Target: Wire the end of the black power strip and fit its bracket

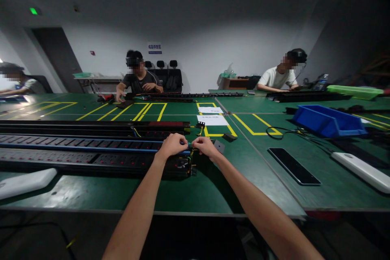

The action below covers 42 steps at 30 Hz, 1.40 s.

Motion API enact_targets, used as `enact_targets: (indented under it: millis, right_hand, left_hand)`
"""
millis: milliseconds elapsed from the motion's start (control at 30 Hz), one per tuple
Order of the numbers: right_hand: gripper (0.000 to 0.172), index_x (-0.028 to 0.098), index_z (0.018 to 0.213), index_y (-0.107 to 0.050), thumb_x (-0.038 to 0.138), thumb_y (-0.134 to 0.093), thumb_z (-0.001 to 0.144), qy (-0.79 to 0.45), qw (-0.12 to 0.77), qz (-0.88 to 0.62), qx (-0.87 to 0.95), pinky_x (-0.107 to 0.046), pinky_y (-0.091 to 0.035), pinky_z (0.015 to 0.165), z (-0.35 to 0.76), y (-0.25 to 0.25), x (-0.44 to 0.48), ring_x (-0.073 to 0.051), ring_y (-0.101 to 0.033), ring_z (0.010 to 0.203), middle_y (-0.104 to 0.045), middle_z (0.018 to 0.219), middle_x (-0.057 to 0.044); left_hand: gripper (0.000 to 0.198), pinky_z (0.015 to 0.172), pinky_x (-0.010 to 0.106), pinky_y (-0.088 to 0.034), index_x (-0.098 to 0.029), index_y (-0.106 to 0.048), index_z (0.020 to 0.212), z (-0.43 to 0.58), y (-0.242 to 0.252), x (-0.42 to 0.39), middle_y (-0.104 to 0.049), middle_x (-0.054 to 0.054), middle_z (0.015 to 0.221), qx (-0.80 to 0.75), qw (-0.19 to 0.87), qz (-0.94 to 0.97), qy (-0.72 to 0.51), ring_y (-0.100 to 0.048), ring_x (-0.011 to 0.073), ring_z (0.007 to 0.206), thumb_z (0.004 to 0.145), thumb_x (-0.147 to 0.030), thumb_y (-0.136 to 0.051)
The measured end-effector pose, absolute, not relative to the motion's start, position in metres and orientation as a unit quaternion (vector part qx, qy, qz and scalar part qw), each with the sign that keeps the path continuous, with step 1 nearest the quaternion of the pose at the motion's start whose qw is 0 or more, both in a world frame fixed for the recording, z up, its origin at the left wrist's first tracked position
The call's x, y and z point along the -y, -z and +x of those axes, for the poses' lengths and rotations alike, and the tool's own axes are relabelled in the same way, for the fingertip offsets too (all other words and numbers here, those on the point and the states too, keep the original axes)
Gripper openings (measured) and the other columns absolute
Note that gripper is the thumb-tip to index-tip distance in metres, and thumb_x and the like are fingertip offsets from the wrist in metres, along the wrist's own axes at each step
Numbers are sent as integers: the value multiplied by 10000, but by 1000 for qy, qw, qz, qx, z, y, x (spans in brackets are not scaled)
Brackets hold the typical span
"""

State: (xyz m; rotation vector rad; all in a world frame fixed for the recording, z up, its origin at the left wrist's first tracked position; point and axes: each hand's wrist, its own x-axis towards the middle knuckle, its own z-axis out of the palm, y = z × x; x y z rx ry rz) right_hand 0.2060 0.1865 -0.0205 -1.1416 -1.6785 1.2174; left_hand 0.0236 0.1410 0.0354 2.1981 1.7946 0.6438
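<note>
Left grip, a bare hand (pixel 174 145) at the centre of the frame, pinches thin green wiring (pixel 189 145) between thumb and forefinger; the right hand (pixel 204 147), just beside it, pinches the same wiring, whose details are too small to tell. At lower left, a white rounded case (pixel 29 182) lies on the green bench (pixel 91 195). Long black strips with rows of red-dotted sockets stretch from the left edge to the centre, the blue-edged strip (pixel 91 143) reaching the left hand. Farther right come white printed paper sheets (pixel 212 120), a small flat grey plate (pixel 219 146) near the right hand, a small black block (pixel 230 137), a black glass-faced phone (pixel 294 166), an open blue plastic bin (pixel 329 121) and, at lower right, a white oblong case (pixel 362 170).
</note>
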Motion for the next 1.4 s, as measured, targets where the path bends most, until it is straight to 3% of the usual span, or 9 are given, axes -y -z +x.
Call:
enact_targets:
  millis: [267,533,967,1400]
  right_hand:
    - [55,142,725,-661,180,-623,718,-473,373,-443,665,-149,-372,368,206,22,-186,-72,-475,480,-594,620,20]
    - [45,150,714,-625,195,-630,721,-480,375,-446,655,-141,-382,360,205,22,-186,-66,-464,473,-548,609,32]
    - [53,164,690,-572,178,-613,720,-460,379,-456,661,-153,-399,356,205,22,-185,-65,-466,440,-549,595,38]
    - [117,162,751,-597,248,-675,738,-464,388,-429,671,-166,-406,361,205,28,-188,-78,-482,471,-572,639,30]
  left_hand:
    - [152,886,298,-513,-266,-764,876,27,-35,-138,-778,23,958,-625,74,749,-205,-704,224,965,772,-291,-657]
    - [302,873,333,-525,-289,-697,1090,26,-30,-140,-766,34,1040,-631,69,746,-200,-698,249,1004,795,-304,-633]
    - [277,912,390,-521,-285,-769,1024,33,-31,-137,-758,83,1035,-635,32,757,-151,-692,286,996,824,-272,-577]
    - [253,916,358,-517,-279,-770,1001,34,-31,-137,-760,74,1018,-638,42,751,-166,-691,268,987,818,-269,-597]
